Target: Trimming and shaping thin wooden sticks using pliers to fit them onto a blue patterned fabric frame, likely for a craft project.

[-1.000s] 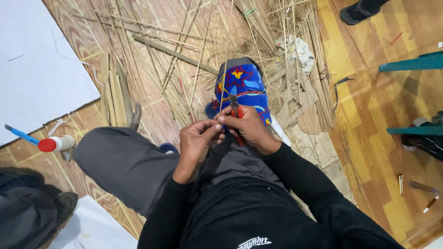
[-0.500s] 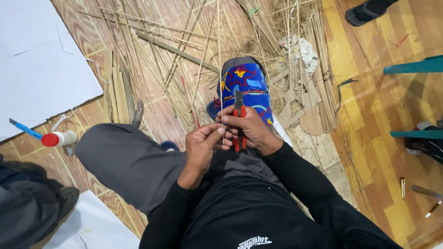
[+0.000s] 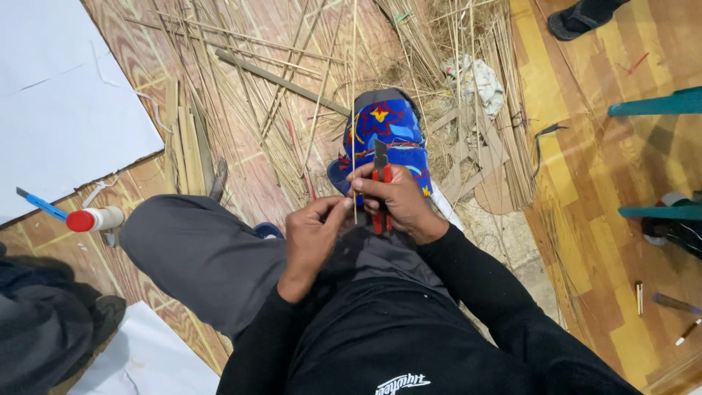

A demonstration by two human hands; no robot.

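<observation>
Our left hand [image 3: 311, 238] pinches the lower end of a thin bamboo stick [image 3: 354, 110], fingertips closed on it just left of the pliers. The stick rises straight up from that pinch, well past the blue patterned shoe [image 3: 386, 139]. We judge it light, stiff but easily snapped, best held low near the cut. Our right hand [image 3: 395, 201] is clamped around red-handled pliers [image 3: 381, 186], just right of the stick; whether their jaws bite it we cannot tell.

A small white glue bottle [image 3: 96, 219] with a red cap lies on its side at the left, near the edge of a big white sheet [image 3: 62, 102].
</observation>
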